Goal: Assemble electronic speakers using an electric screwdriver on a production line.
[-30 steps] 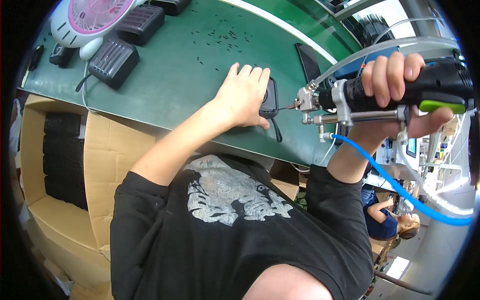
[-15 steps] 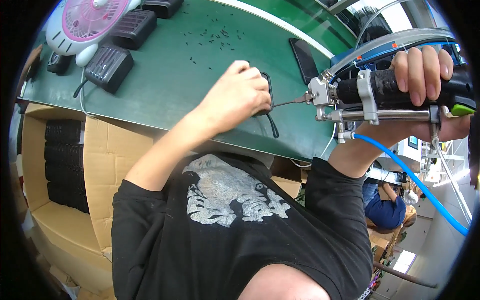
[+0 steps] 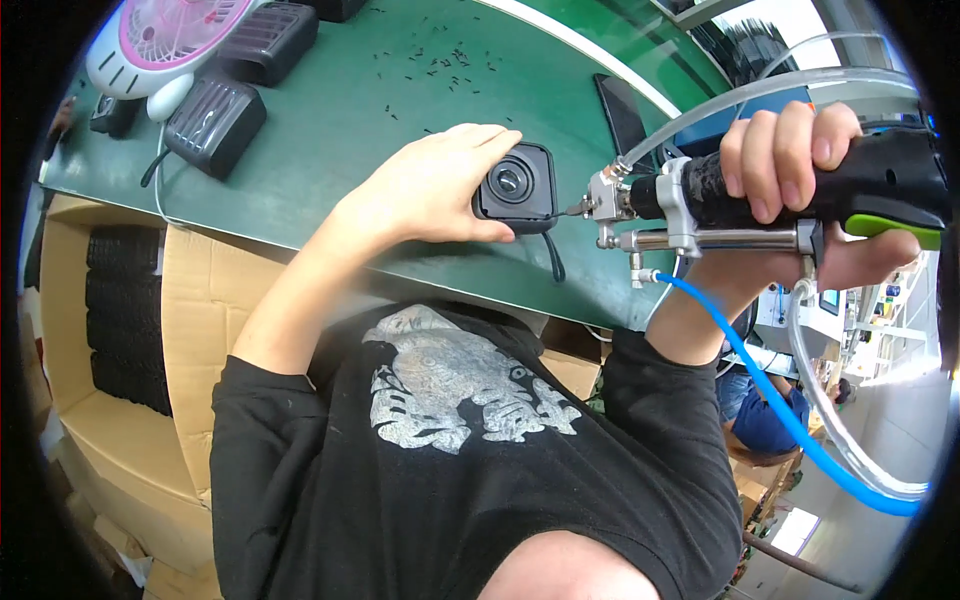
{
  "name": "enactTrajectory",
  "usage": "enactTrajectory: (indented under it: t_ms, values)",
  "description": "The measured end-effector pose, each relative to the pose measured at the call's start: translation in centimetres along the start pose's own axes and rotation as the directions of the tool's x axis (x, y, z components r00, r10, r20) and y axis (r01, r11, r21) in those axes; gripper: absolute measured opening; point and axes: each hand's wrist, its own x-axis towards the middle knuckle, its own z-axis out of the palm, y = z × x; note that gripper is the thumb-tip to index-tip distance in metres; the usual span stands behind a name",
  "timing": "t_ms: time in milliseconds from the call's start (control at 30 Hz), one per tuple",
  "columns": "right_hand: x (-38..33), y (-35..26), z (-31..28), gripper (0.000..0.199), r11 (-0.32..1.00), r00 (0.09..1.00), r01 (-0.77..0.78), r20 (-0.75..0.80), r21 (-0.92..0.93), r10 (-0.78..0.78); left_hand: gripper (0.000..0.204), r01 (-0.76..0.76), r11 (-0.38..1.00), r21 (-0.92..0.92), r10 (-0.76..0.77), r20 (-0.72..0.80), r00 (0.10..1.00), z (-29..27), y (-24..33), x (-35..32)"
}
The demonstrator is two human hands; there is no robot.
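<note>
My left hand point(image 3: 425, 190) is closed around the side of a black box-shaped device point(image 3: 541, 172) with a round lens-like part facing up; its thumb lies along the near edge. A black wrist strap point(image 3: 554, 256) hangs from the device's near side. My right hand point(image 3: 785, 155) is wrapped round a black power screwdriver point(image 3: 710, 190) with metal fittings and hoses. It lies sideways, its thin bit point(image 3: 568, 212) pointing left at the device's near right corner. Whether the bit sits in a screw hole I cannot tell.
Small dark screws point(image 3: 450, 65) lie scattered on the green table point(image 3: 330, 150). Black ribbed devices point(image 3: 215, 130) and a pink-and-white fan point(image 3: 165, 50) stand at left, a phone point(image 3: 622, 118) at right. An open carton point(image 3: 215, 340) holds stacked black pieces. A blue hose point(image 3: 780, 395) hangs right.
My left hand has shifted its grip to the device's left side, uncovering its round face. My right hand has brought the screwdriver left, nearer the device.
</note>
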Motion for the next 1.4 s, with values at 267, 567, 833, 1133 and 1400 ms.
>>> enactTrajectory:
  t_ms: [267, 567, 833, 1133, 1400]
  values:
    - [0.1, -0.1, 0.9, 0.063, 1.000, 1.000, -0.013, 0.001, 0.028, 0.013, 0.088, 0.017, 1.000, -0.005, -0.017, -0.001, 1.000, -0.4, 0.8, 0.4]
    - [3.8, 0.4, -2.4, 0.067, 0.999, 0.989, 0.019, 0.147, -0.034, -0.013, 0.088, 0.081, 0.995, -0.057, -0.085, -0.078, 0.993, 0.5, -2.6, 1.6]
    - [7.3, -4.0, -6.3, 0.064, 1.000, 0.996, -0.005, 0.083, -0.026, 0.007, 0.100, 0.219, 0.906, -0.361, -0.301, -0.189, 0.935, 2.6, -2.1, 1.1]
    - [8.2, -2.0, -4.1, 0.069, 0.999, 0.996, 0.052, 0.076, -0.005, -0.051, 0.096, 0.200, 0.925, -0.322, -0.259, -0.151, 0.954, 2.2, -0.2, 0.5]
    - [8.6, -0.7, -4.3, 0.078, 0.996, 0.981, -0.048, 0.192, 0.076, 0.033, 0.096, 0.209, 0.923, -0.324, -0.260, -0.122, 0.958, 1.9, 0.8, 0.3]
